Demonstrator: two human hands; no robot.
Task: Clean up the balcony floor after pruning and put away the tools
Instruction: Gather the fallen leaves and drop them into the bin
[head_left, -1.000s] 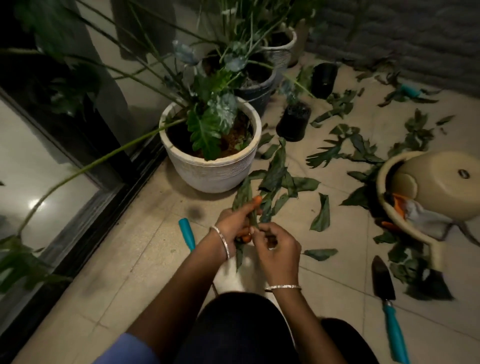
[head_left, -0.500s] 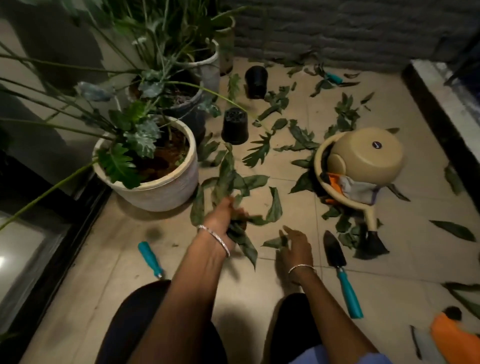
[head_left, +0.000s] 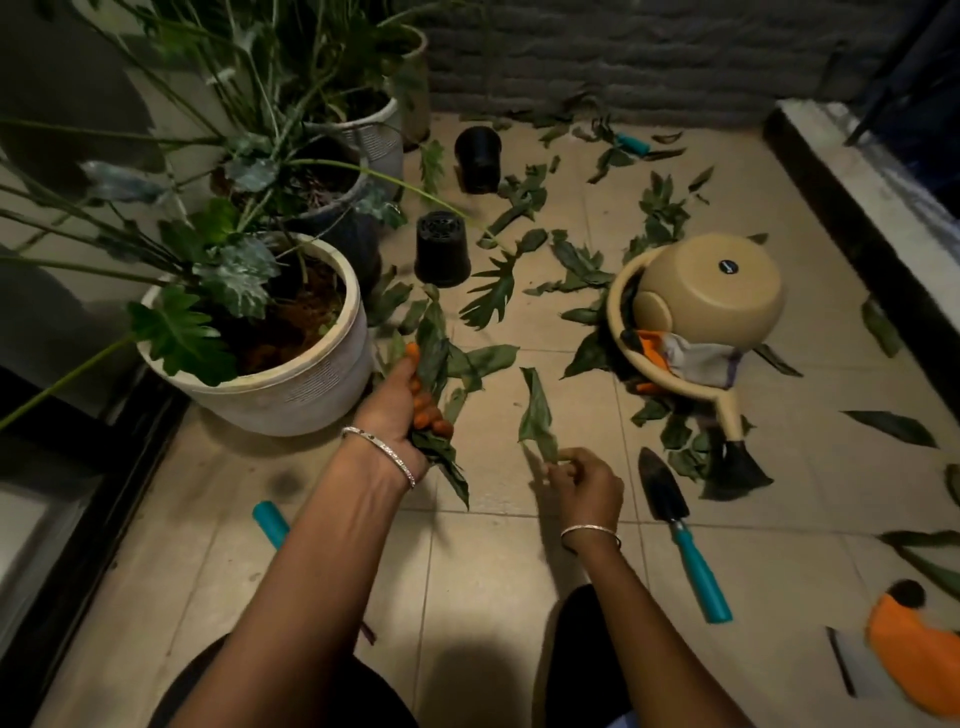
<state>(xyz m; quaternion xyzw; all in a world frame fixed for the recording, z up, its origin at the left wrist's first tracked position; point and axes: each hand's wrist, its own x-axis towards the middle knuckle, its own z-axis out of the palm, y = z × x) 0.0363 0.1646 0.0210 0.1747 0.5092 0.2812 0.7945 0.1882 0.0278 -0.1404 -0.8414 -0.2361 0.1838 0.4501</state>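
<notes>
One cut leaf (head_left: 535, 410) is pinched at its near tip by the right hand (head_left: 587, 488), its long axis stretched away from the fingers. The leaf bundle (head_left: 441, 364), clasped by the left hand (head_left: 395, 400), is held near, leftward.

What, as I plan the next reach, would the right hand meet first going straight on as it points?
Probably the leaf bundle held by the left hand; the right hand, pinching a leaf, points forward-left toward it. Depth unclear.
</notes>
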